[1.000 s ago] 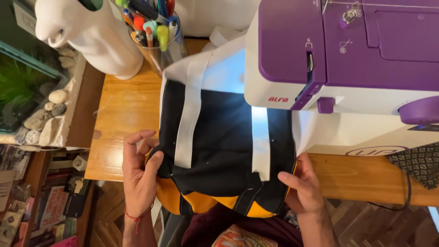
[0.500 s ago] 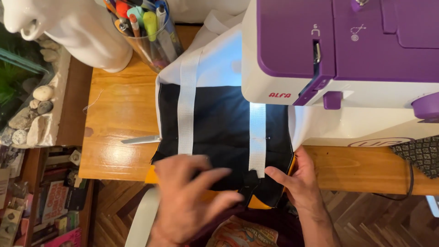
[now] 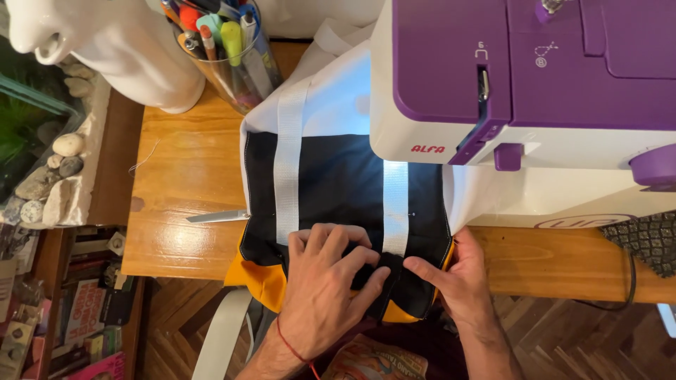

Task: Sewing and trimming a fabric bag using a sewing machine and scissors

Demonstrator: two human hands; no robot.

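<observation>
Black fabric panel with white webbing straps, frame centre on table under sewing machine: looks soft, light, floppy; left hand pressed flat, right hand pinching lower-right hem — best hold there.

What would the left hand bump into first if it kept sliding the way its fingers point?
Probably the white strap on the black fabric; the left hand points up and right toward it.
</observation>
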